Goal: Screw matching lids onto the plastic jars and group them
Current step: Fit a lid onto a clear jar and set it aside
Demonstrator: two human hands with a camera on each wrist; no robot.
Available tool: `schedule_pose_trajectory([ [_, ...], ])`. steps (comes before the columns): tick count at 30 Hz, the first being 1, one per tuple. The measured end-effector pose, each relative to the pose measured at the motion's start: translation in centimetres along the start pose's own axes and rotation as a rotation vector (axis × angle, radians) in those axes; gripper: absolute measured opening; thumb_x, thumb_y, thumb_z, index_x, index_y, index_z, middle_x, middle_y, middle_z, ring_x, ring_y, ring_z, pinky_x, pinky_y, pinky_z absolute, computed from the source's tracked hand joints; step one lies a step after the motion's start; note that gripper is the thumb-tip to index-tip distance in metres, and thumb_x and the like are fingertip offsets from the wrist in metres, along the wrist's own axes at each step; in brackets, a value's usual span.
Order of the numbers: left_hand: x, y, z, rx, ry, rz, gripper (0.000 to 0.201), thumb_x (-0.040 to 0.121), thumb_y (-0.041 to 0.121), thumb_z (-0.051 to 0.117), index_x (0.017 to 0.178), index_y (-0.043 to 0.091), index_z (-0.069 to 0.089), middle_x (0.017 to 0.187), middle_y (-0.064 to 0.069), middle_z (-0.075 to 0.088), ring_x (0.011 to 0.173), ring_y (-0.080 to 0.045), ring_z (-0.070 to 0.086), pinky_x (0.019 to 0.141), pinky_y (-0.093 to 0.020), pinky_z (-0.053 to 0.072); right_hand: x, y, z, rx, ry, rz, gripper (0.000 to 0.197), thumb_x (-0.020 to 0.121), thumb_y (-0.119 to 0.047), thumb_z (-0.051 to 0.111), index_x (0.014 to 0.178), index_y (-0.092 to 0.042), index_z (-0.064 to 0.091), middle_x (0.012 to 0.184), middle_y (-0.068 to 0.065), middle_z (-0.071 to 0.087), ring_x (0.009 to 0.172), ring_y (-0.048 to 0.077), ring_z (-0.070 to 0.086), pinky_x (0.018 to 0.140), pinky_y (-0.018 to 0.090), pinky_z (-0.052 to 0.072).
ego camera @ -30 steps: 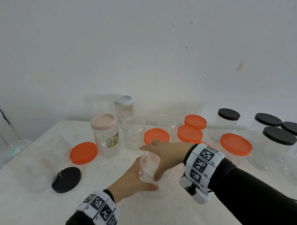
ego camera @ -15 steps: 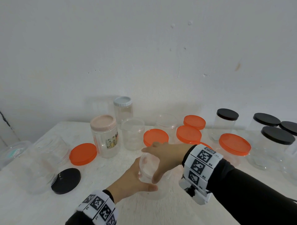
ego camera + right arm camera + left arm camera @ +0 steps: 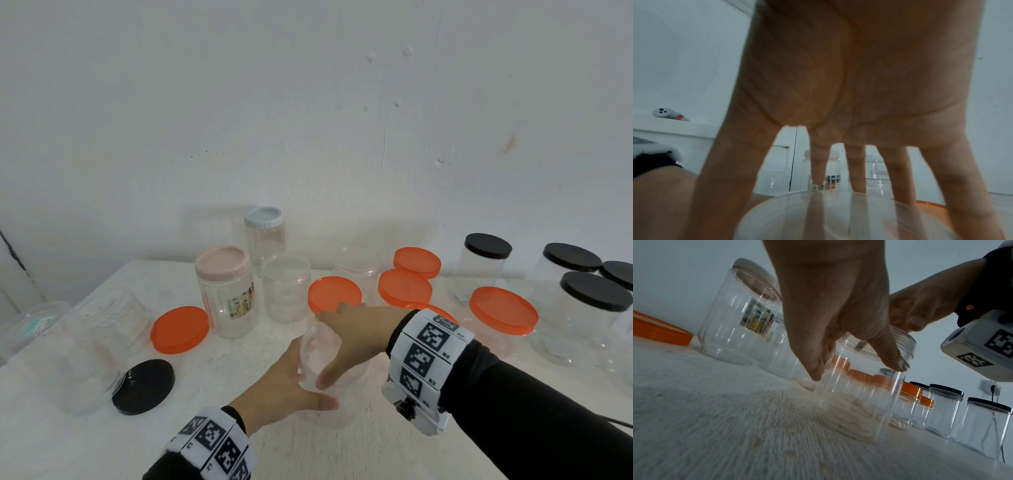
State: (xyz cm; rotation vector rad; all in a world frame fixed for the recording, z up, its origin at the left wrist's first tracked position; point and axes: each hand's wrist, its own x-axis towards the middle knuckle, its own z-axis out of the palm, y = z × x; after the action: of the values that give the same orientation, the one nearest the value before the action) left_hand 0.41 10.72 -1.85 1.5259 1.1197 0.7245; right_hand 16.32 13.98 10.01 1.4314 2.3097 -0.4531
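Observation:
A clear plastic jar (image 3: pixel 337 409) stands on the white table (image 3: pixel 102 445) in front of me. My left hand (image 3: pixel 301 380) grips its side, thumb at the front (image 3: pixel 865 402). My right hand (image 3: pixel 334 342) comes down from above, its spread fingers curled round a clear lid (image 3: pixel 317 349) on the jar's mouth. In the right wrist view the fingertips (image 3: pixel 857 181) sit on the rim of that lid (image 3: pixel 838 216). The left wrist view shows the left hand (image 3: pixel 838 313) on the jar wall and the right hand (image 3: pixel 920 308) on top.
A loose orange lid (image 3: pixel 180 329) and a loose black lid (image 3: pixel 144 385) lie left, by a big clear jar (image 3: pixel 99 346). Behind stand a pink-lidded jar (image 3: pixel 226 291), a grey-lidded jar (image 3: pixel 264 236) and an open jar (image 3: pixel 286 286). Orange-lidded jars (image 3: pixel 501 315) and black-lidded jars (image 3: pixel 589 308) fill the right.
Hardly anything differs: both hands stay on the clear jar and its lid, with only a slight shift of the right hand over the top.

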Motion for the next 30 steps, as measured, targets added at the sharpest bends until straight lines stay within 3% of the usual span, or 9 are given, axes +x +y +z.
schedule_pose_trajectory([
  [4, 0.2, -0.1, 0.1, 0.024, 0.024, -0.004, 0.097, 0.059, 0.03, 0.09, 0.125, 0.058, 0.025, 0.136, 0.033, 0.032, 0.127, 0.011, 0.032, 0.107, -0.021, 0.036, 0.1, -0.3, -0.1, 0.023, -0.054, -0.125, 0.095, 0.072, -0.044, 0.079, 0.146, -0.048, 0.02, 0.143, -0.008, 0.029, 0.13, 0.026, 0.029, 0.102, 0.052, 0.039],
  [7, 0.1, -0.2, 0.1, 0.035, 0.029, -0.022, 0.092, 0.06, 0.03, 0.09, 0.121, 0.058, 0.028, 0.131, 0.035, 0.034, 0.121, 0.014, 0.035, 0.093, -0.01, 0.039, 0.5, -0.1, 0.2, 0.028, -0.008, -0.115, 0.09, 0.071, -0.052, 0.077, 0.144, -0.048, 0.025, 0.135, -0.007, 0.034, 0.126, 0.027, 0.032, 0.098, 0.05, 0.042],
  [11, 0.0, -0.2, 0.1, 0.047, 0.04, -0.052, 0.1, 0.058, 0.033, 0.091, 0.133, 0.05, 0.026, 0.132, 0.031, 0.037, 0.125, 0.004, 0.038, 0.103, -0.02, 0.038, 0.8, 0.2, 0.8, 0.02, 0.054, -0.1, 0.089, 0.068, -0.062, 0.072, 0.143, -0.048, 0.026, 0.125, -0.007, 0.037, 0.119, 0.028, 0.033, 0.092, 0.047, 0.045],
  [15, -0.3, 0.1, 0.1, 0.047, 0.041, -0.063, 0.105, 0.06, 0.034, 0.091, 0.138, 0.046, 0.022, 0.13, 0.033, 0.036, 0.119, 0.01, 0.038, 0.09, -0.009, 0.037, 0.9, 0.5, 2.1, 0.006, 0.148, -0.122, 0.087, 0.071, -0.069, 0.064, 0.145, -0.045, 0.024, 0.13, -0.003, 0.037, 0.118, 0.028, 0.032, 0.088, 0.042, 0.043],
  [19, -0.7, 0.7, 0.1, 0.069, -0.001, -0.044, 0.092, 0.062, 0.037, 0.09, 0.124, 0.059, 0.025, 0.125, 0.041, 0.033, 0.11, 0.028, 0.036, 0.078, 0.002, 0.039, 0.7, 0.7, 4.2, 0.0, 0.302, -0.124, 0.082, 0.077, -0.072, 0.052, 0.147, -0.043, 0.021, 0.14, -0.001, 0.033, 0.125, 0.029, 0.027, 0.095, 0.042, 0.04],
  [24, -1.3, 2.1, -0.1, 0.255, -0.011, -0.014, 0.078, 0.069, 0.04, 0.082, 0.112, 0.073, 0.025, 0.116, 0.055, 0.038, 0.11, 0.03, 0.037, 0.079, 0.005, 0.036, 0.3, 0.6, 7.3, 0.085, 0.482, -0.098, 0.076, 0.082, -0.07, 0.041, 0.149, -0.045, 0.015, 0.153, -0.011, 0.016, 0.127, 0.02, 0.022, 0.104, 0.039, 0.029],
  [26, -2.2, 2.7, -1.2, 0.418, 0.03, -0.012, 0.072, 0.075, 0.046, 0.076, 0.126, 0.062, 0.028, 0.129, 0.043, 0.039, 0.123, 0.016, 0.038, 0.089, -0.001, 0.033, 0.3, 0.6, 8.1, 0.149, 0.492, -0.083, 0.076, 0.083, -0.07, 0.041, 0.149, -0.046, 0.014, 0.156, -0.014, 0.009, 0.13, 0.019, 0.019, 0.107, 0.038, 0.025],
  [28, -3.3, 3.4, -3.4, 0.593, 0.111, -0.022, 0.076, 0.08, 0.051, 0.07, 0.143, 0.039, 0.03, 0.145, 0.021, 0.035, 0.133, 0.0, 0.034, 0.099, -0.012, 0.026, 0.3, 1.0, 8.2, 0.174, 0.502, -0.05, 0.076, 0.083, -0.07, 0.041, 0.149, -0.046, 0.014, 0.157, -0.014, 0.007, 0.131, 0.02, 0.018, 0.11, 0.037, 0.021],
  [30, -4.6, 4.6, -6.3, 0.727, 0.221, 0.0, 0.069, 0.084, 0.048, 0.067, 0.143, 0.03, 0.037, 0.147, 0.013, 0.036, 0.132, -0.002, 0.035, 0.101, -0.015, 0.025, 0.2, 1.5, 8.0, 0.177, 0.515, -0.009, 0.075, 0.084, -0.07, 0.041, 0.149, -0.045, 0.016, 0.157, -0.014, 0.007, 0.132, 0.02, 0.018, 0.111, 0.036, 0.019],
])
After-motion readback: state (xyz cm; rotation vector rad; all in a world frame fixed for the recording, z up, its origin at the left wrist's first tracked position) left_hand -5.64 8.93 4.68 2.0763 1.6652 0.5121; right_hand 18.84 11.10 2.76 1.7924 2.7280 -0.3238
